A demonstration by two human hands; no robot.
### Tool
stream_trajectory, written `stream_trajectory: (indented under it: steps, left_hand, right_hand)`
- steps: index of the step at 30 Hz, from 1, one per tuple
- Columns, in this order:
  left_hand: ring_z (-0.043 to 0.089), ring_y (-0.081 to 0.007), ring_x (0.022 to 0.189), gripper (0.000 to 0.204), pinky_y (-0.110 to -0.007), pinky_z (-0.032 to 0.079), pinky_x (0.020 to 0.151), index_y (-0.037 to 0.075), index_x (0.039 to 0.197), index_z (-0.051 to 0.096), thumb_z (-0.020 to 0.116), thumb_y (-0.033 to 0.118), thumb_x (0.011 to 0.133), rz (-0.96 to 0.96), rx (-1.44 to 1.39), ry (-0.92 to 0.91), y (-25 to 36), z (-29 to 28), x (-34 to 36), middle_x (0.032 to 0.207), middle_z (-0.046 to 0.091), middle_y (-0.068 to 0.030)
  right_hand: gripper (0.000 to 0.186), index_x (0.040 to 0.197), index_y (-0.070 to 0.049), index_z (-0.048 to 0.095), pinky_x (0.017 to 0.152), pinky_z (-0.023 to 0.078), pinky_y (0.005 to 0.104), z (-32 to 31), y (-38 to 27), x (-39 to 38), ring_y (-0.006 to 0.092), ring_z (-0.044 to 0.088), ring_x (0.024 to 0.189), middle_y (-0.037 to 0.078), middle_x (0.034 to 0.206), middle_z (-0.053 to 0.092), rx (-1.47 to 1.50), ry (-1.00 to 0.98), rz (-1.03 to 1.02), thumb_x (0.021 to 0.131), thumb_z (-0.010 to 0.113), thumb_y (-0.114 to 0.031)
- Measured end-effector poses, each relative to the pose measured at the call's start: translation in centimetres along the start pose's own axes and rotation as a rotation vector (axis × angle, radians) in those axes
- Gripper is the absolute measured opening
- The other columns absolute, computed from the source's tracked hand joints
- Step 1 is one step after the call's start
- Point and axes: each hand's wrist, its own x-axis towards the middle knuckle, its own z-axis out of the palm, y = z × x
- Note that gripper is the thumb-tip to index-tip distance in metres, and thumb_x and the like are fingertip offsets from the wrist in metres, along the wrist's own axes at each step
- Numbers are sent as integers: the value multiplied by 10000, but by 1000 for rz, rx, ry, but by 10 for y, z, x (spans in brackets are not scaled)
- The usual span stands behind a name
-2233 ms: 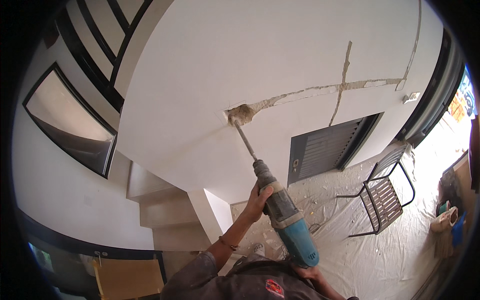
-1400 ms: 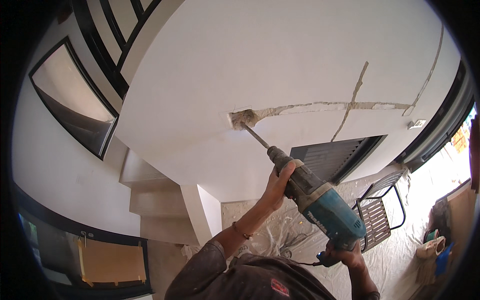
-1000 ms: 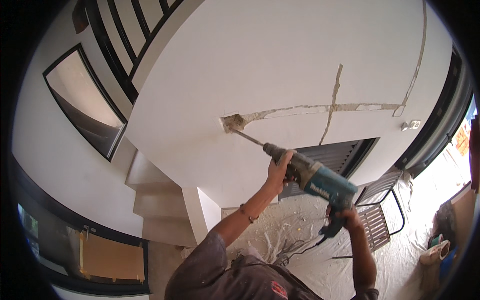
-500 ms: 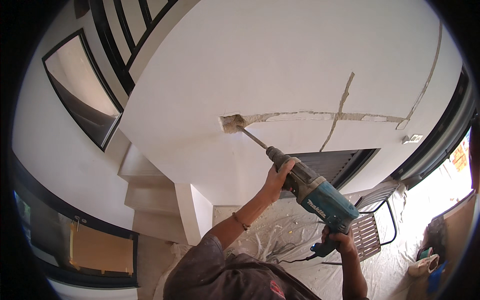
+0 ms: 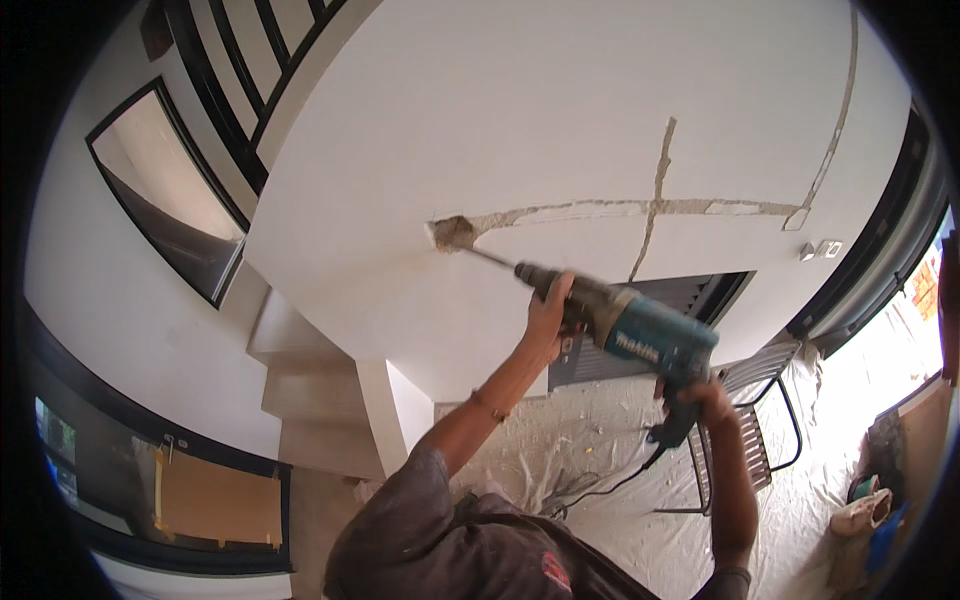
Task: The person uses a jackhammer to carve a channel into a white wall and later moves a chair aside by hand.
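Both my hands hold a teal and black rotary hammer drill, slightly blurred. Near its front my left hand grips the body just behind the chuck. At the back end, my right hand is wrapped round the rear handle; its trigger finger is partly hidden. The long steel bit reaches up and left, with its tip inside a rough square hole in the white wall. From the hole a chased groove runs right and crosses an upright groove. A black cord hangs from the handle.
Plastic sheeting with debris covers the floor. A slatted metal chair stands at right, near a louvred dark panel. Stair steps rise at left below a black railing. A wall socket sits at right.
The drill has swung to a flatter angle, its rear end raised, and my right hand has risen with it. The bit stays in the hole. The view has shifted slightly.
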Motion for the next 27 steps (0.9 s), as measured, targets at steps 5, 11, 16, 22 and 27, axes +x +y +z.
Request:
stream_trajectory:
  steps: [5, 11, 16, 22, 27]
  left_hand:
    - [641, -114, 774, 530, -261, 532, 530, 96, 1187, 522, 689, 487, 872, 66, 35, -106, -14, -27, -53, 965, 619, -25]
    - [641, -115, 870, 609, -248, 539, 619, 56, 1256, 515, 643, 526, 890, 34, 52, -182, -15, -53, -65, 994, 627, -30]
    - [642, -156, 951, 601, -306, 538, 830, 33, 1215, 543, 602, 544, 904, -16, 33, -319, -7, -93, -32, 1046, 634, -70]
    - [639, -145, 882, 582, -297, 549, 739, 38, 1203, 549, 598, 538, 909, 32, 48, -262, -10, -97, -40, 1015, 643, -57]
    - [628, -167, 993, 595, -315, 539, 853, 30, 1246, 529, 607, 514, 908, 60, 45, -301, -7, -92, -96, 1100, 623, -82]
  right_hand:
    - [637, 1213, 20, 526, 610, 575, 327, 31, 73, -56, 212, 675, 709, 159, 910, 681, 74, 52, -118, 618, 741, -56]
    - [568, 1224, 29, 524, 725, 568, 358, 119, 112, -100, 219, 688, 819, 145, 973, 688, 19, 217, -106, 708, 753, -28]
    - [353, 1072, -17, 588, 721, 526, 337, 145, 144, -67, 178, 646, 787, 71, 873, 661, -134, 333, -68, 746, 712, -67]
    - [292, 999, -5, 634, 730, 527, 330, 152, 126, -69, 175, 654, 785, 71, 858, 673, -101, 228, -129, 725, 719, -61]
    - [441, 1091, 1, 616, 760, 536, 333, 152, 144, -110, 185, 662, 828, 89, 931, 686, -74, 264, -109, 683, 763, -81]
